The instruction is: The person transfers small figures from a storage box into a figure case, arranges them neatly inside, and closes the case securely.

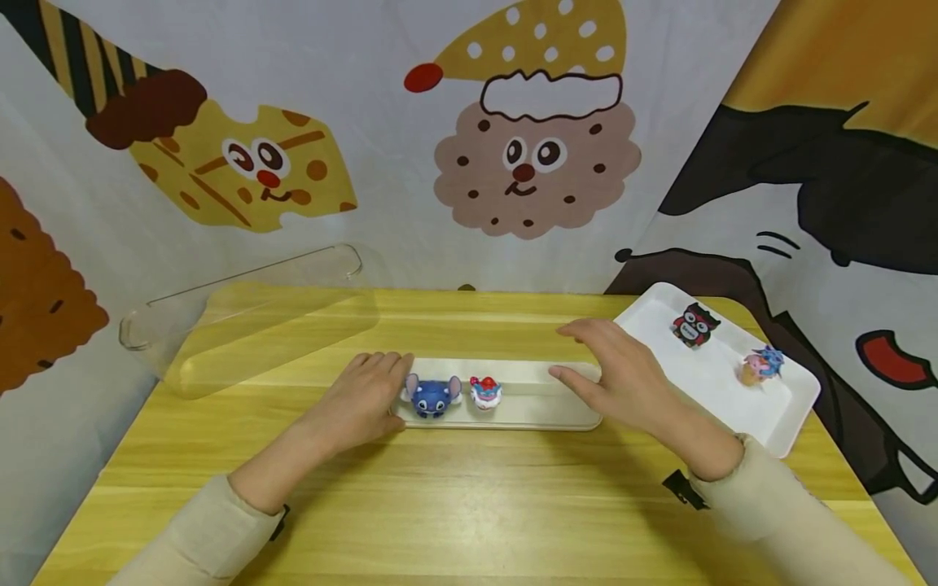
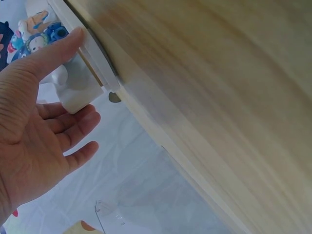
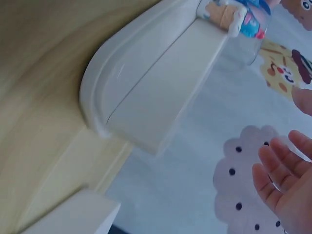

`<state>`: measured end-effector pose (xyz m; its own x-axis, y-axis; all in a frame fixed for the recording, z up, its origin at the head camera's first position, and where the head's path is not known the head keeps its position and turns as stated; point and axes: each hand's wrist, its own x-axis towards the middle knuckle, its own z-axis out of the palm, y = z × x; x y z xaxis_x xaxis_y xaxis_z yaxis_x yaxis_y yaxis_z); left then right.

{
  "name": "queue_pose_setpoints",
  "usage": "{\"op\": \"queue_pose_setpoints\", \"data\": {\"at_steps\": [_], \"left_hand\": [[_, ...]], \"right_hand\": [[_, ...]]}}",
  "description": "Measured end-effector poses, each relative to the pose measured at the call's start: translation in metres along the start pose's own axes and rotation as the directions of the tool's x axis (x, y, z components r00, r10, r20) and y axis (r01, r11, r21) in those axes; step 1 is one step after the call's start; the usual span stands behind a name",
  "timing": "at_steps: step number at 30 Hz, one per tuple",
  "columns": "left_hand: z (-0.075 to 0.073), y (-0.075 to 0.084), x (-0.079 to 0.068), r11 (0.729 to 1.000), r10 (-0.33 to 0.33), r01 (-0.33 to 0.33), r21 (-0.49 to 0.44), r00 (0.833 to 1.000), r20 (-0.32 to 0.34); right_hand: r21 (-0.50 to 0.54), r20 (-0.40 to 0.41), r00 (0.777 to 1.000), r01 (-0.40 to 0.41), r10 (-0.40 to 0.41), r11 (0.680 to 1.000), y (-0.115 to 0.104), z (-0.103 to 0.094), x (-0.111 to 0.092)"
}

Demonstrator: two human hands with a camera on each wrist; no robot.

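My left hand grips the left end of a long white stepped base. In the left wrist view, the thumb lies over the base's rim and the fingers are behind its end. Beside this hand stands a blue big-eared figurine, with a smaller white, blue and red figurine to its right. My right hand hovers by the base's right end, thumb and fingers apart with nothing between them. The right wrist view shows that hand away from the base, fingers loosely bent.
A clear plastic cover lies at the back left of the wooden table. To the right, a white tray holds a red and black owl piece and a blue and pink figurine. A printed curtain hangs behind.
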<state>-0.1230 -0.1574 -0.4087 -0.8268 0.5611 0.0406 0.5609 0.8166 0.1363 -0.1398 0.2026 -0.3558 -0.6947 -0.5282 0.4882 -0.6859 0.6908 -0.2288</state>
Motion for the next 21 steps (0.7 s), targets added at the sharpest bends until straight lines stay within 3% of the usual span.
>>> {"op": "queue_pose_setpoints", "data": {"at_steps": [7, 12, 21], "left_hand": [[0.001, -0.001, -0.001, 1.000, 0.008, -0.008, -0.006, 1.000, -0.010], [0.001, -0.001, 0.000, 1.000, 0.009, -0.009, -0.006, 1.000, -0.011], [0.000, -0.001, -0.001, 1.000, 0.010, -0.010, -0.004, 1.000, -0.017]], "right_hand": [[-0.041, -0.050, 0.998, -0.044, 0.042, 0.998, 0.029, -0.014, -0.011], [-0.069, -0.063, 0.988, -0.143, 0.139, 0.987, 0.053, -0.030, -0.019], [-0.127, 0.037, 0.933, -0.350, 0.357, 0.928, 0.087, -0.057, -0.030]]}}
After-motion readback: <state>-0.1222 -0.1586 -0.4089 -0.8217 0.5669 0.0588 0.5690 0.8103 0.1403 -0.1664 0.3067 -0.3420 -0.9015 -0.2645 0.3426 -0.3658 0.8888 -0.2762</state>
